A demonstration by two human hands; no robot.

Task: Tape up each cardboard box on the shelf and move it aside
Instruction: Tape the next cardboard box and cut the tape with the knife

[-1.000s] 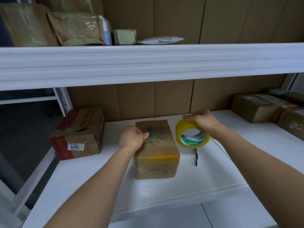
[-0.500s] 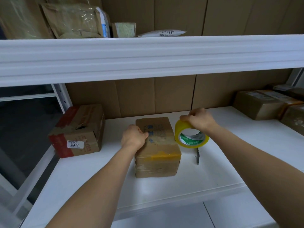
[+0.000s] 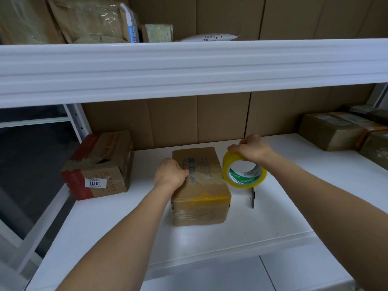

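White shelf [image 3: 273, 223], cardboard-backed. The box [image 3: 201, 185] sits mid-shelf near its front edge; my left hand [image 3: 170, 175], fingers curled, pins its top. My right hand [image 3: 251, 149] grips the tape roll [image 3: 244, 172], now lowered beside the box's right edge, so another strip is likely next.

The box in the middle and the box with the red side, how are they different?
The middle box is plain brown with a yellow tape band near its front edge and blue writing on top; the left box has red sides and a white sticker. The left hand rests on the middle box; nothing touches the left box. The left box's top looks torn open; the middle box's is closed. Both are cardboard on the white shelf.
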